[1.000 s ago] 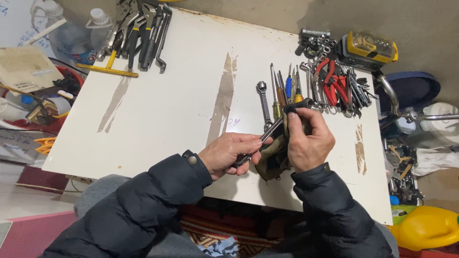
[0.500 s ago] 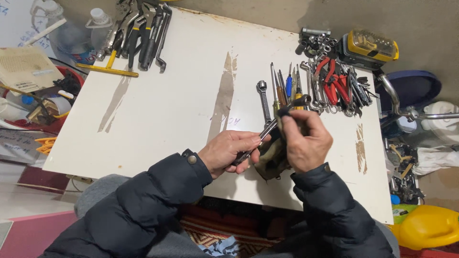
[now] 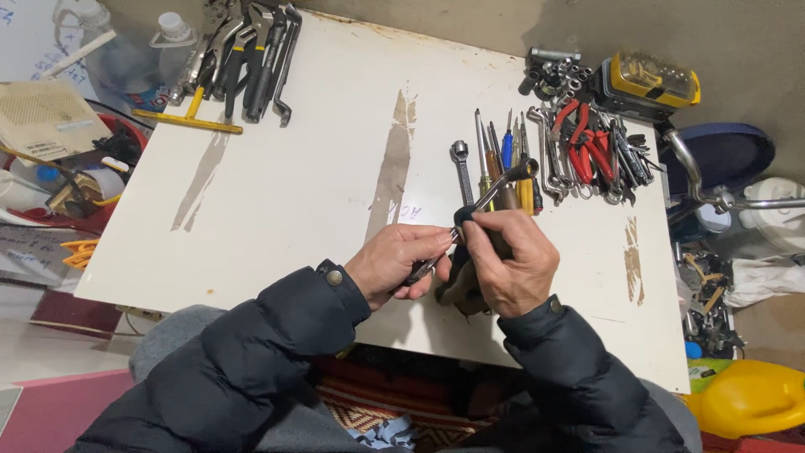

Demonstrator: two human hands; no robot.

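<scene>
1. Since the earlier frames, right hand (image 3: 510,264) has slid down the socket wrench (image 3: 482,201); its thumb and fingers now pinch the shaft lower, near the left fingertips, and the socket head stands clear above the hand.
2. Socket wrench: slim metal shaft, tilted, head up and to the right. It is held over the near edge of the white table (image 3: 319,193), not resting on it.
3. Left hand (image 3: 401,264) is closed on the lower end of the shaft, fingers curled around it.
4. Right hand is clamped on the mid shaft; under its palm sits a dark olive object, identity unclear.
5. Just beyond the wrench head: a row of screwdrivers (image 3: 503,164) and a ring spanner (image 3: 461,168) lying on the table.
6. Further right of the wrench: red-handled pliers (image 3: 587,151), loose sockets (image 3: 553,75), a yellow bit case (image 3: 650,84).
7. Far left of the wrench, at the table's far corner: a pile of large pliers (image 3: 243,54) and a yellow T-handle (image 3: 180,117).
</scene>
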